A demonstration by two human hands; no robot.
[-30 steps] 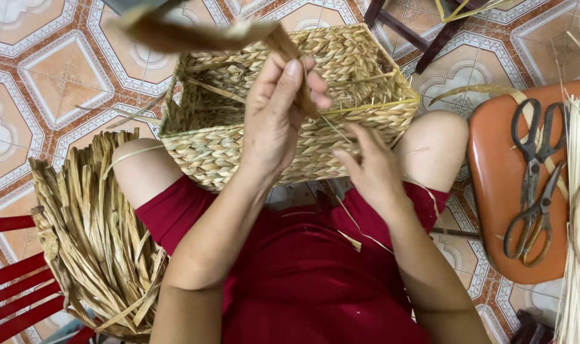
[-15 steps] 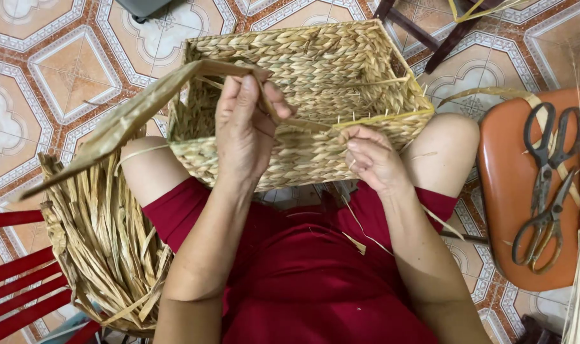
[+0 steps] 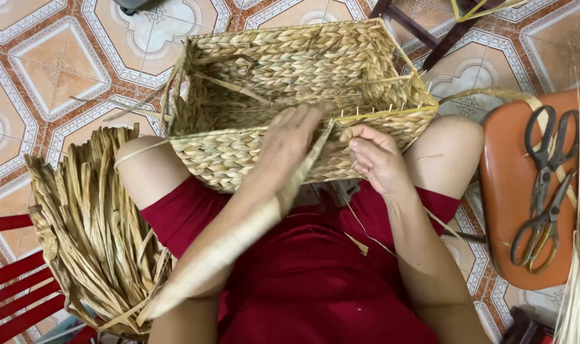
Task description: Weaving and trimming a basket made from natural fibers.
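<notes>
A rectangular woven straw basket rests on my knees, its near rim facing me. My left hand lies over the near rim and grips a long flat dried straw strand that runs down across my forearm toward the lower left. My right hand pinches the top end of that strand against the basket's near rim, fingers closed on the weave. Thin upright stakes stick out of the rim beside it.
A bundle of dried straw strands lies at my left on a red chair. An orange stool at my right carries two pairs of scissors and pale strands. Patterned floor tiles surround me.
My left hand has pulled the long strand from up over the basket's far left down toward my lap. The right hand stayed at the near rim.
</notes>
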